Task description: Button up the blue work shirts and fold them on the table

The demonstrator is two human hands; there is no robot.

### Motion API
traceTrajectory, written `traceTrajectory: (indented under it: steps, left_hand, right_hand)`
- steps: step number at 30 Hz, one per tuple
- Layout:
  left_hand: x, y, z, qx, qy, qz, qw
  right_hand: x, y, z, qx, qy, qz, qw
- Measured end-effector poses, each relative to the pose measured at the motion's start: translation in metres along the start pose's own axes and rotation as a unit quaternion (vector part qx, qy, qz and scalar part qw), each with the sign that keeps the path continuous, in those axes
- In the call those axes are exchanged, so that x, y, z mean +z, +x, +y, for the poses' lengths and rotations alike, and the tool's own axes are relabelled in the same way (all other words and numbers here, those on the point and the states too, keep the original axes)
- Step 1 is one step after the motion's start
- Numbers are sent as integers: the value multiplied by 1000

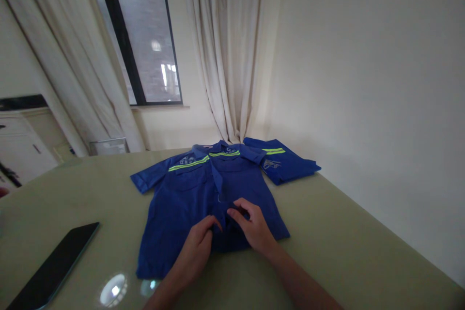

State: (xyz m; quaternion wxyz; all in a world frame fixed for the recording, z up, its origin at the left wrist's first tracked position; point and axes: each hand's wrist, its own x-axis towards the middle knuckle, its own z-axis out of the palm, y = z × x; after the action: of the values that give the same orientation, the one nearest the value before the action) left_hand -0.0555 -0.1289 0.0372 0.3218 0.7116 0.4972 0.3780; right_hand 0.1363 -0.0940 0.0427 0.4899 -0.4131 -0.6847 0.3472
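Observation:
A blue short-sleeved work shirt (181, 203) with yellow-green stripes across the chest lies spread on the table, its collar at the far end. Both hands are at the front placket, near the lower hem. My left hand (199, 240) has its fingers bent and closed on the shirt's edge. Opposite it, my right hand (250, 223) pinches the cloth of the other front edge between thumb and fingers. Fabric bunches up between the two hands, and any button there is too small to make out.
A folded blue garment (290, 164) with similar stripes lies behind the shirt on the right, near the wall (363, 82). A dark flat tablet-like device (54, 264) rests at the left on the glossy greenish table (345, 242). Curtains (227, 48) and a window (145, 34) stand behind.

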Motion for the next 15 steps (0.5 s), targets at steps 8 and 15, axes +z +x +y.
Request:
traceTrajectory:
  steps: [8, 15]
  left_hand:
    - [0, -2, 3, 22, 28, 33, 999]
    - [-5, -1, -6, 7, 8, 88, 996]
  right_hand:
    - [7, -4, 5, -7, -22, -43, 999]
    - [5, -5, 1, 14, -25, -39, 999]
